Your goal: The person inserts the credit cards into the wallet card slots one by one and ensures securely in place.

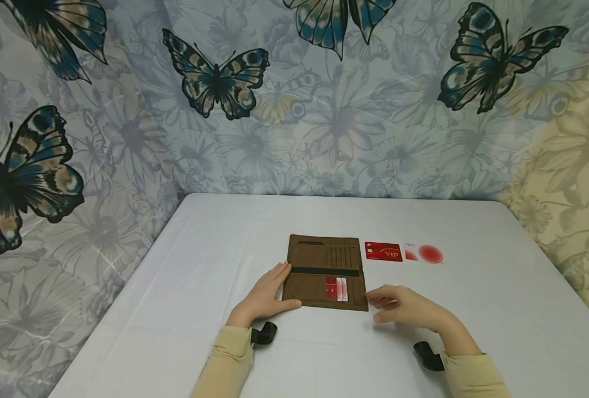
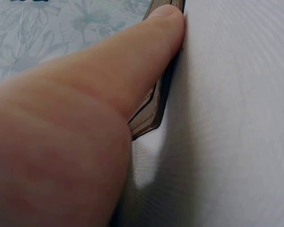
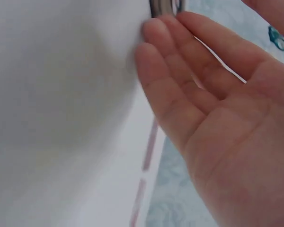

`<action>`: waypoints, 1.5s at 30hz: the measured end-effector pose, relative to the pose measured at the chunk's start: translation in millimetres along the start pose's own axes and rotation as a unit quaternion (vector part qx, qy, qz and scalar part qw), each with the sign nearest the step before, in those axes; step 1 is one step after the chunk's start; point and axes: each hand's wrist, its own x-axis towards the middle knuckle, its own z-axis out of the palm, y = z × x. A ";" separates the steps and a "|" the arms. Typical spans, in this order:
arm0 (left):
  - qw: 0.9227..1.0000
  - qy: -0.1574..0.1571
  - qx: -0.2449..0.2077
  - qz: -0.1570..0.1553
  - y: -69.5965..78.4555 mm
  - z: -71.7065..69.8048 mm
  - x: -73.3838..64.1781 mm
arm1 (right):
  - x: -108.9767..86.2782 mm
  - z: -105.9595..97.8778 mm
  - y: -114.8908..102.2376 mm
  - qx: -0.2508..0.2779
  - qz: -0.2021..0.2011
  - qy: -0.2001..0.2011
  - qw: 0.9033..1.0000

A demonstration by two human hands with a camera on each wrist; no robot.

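A brown wallet (image 1: pixel 319 253) lies unfolded on the white table, card slots in its upper half and a dark fold across the middle. Red and pale cards (image 1: pixel 336 288) show through the slots of the lower half. At the wallet's left side my left hand (image 1: pixel 264 293) rests, fingers straight, thumb on the lower left corner. In the left wrist view that thumb (image 2: pixel 146 52) lies over the wallet's edge. My right hand (image 1: pixel 406 307) is beside the lower right edge, fingertips right at it. The right wrist view shows its fingers (image 3: pixel 180 71) loosely bent, the palm holding nothing.
Right of the wallet lie a red VIP card (image 1: pixel 383 251) and a white card with a red circle (image 1: pixel 424 253). The white table (image 1: pixel 235 221) meets a butterfly-patterned wall (image 1: pixel 344 132) at the back. Black wrist devices (image 1: pixel 264 334) sit near both sleeves.
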 end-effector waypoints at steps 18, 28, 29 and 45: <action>1.000 0.003 -0.002 -0.001 0.3 0.2 -0.2 | -11.4 -53.1 15.4 0.038 0.050 0.104 0.993; 1.000 0.000 -0.002 -0.005 1.7 -0.5 -0.4 | 8.2 -69.6 27.1 -0.006 0.074 0.176 0.982; 1.000 0.000 -0.003 -0.006 2.0 -0.5 -0.7 | 10.2 -70.8 27.4 -0.002 0.083 0.177 0.981; 1.000 0.002 -0.007 -0.008 1.2 0.9 -0.2 | 43.3 -78.0 46.1 -0.017 0.142 0.187 0.972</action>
